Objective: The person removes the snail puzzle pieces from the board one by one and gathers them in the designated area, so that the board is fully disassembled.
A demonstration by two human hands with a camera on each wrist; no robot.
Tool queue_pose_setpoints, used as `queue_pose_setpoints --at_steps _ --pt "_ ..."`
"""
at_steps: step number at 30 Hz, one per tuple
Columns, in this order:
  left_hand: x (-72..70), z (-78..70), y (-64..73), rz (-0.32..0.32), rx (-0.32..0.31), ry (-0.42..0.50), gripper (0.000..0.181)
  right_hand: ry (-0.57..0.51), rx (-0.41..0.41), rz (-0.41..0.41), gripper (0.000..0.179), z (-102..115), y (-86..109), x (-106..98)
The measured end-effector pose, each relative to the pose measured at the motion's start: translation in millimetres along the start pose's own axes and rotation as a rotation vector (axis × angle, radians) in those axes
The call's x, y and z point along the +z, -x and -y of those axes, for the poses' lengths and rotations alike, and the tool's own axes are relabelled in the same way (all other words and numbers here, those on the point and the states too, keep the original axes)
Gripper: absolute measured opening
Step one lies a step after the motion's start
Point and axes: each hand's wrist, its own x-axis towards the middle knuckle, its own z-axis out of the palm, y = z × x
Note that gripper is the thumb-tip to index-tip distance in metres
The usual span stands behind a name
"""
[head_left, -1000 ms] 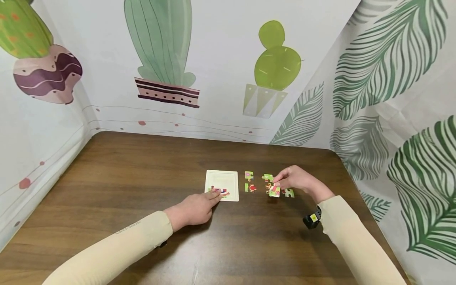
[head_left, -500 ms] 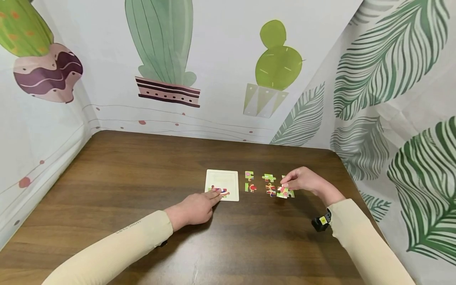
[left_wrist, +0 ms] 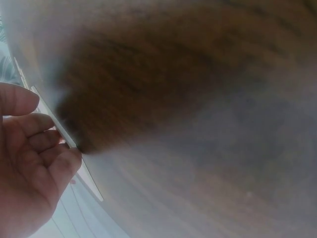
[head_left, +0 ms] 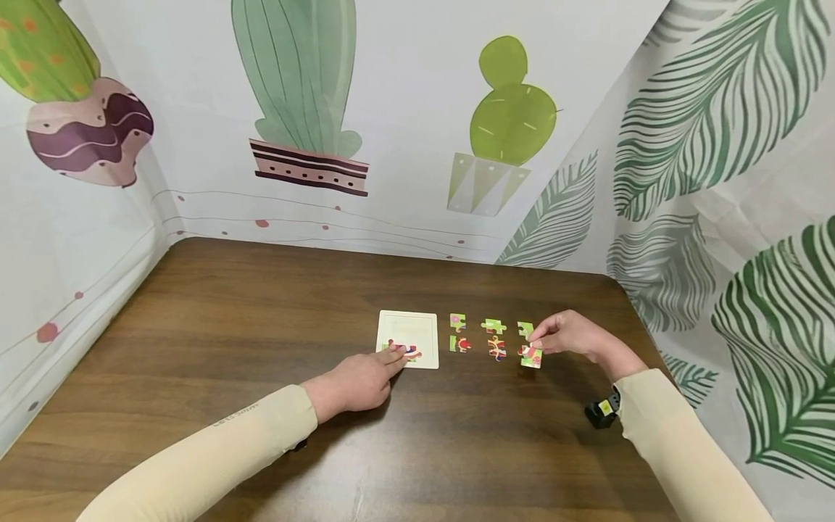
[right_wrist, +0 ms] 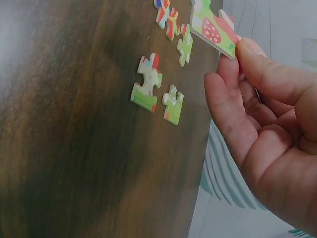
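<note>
My right hand (head_left: 577, 339) pinches a jigsaw piece (right_wrist: 214, 29) between thumb and fingertips. Green with a red, white-dotted shape, that piece is held above the table in the right wrist view. Below it lie a puzzle piece with a red and white top (right_wrist: 147, 85) and a small green one (right_wrist: 173, 105). My left hand (head_left: 357, 380) rests its extended fingers on the cream puzzle tray (head_left: 427, 326). Under those fingertips, joined pieces (head_left: 411, 354) show at the tray's near-left part, partly hidden. In the left wrist view, the left hand (left_wrist: 32, 168) lies along the tray's edge.
Loose puzzle pieces stand in columns right of the tray: a pink-flowered one (head_left: 457, 320), a red one (head_left: 459, 344), a green one (head_left: 493, 326) and a red-yellow one (head_left: 497, 348). The brown wooden table (head_left: 261, 312) meets a printed cloth backdrop (head_left: 404, 130).
My right hand has carried the pinched jigsaw piece rightward, from over the middle column to over the rightmost one. The left hand stays on the tray.
</note>
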Motion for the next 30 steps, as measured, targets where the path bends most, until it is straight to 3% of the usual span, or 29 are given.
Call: queue_pose_setpoints --at_steps 30 --pt "-3.3 0.0 1.1 -0.009 0.010 0.015 0.053 -0.013 0.058 0.114 0.027 -23.4 -1.8 1.4"
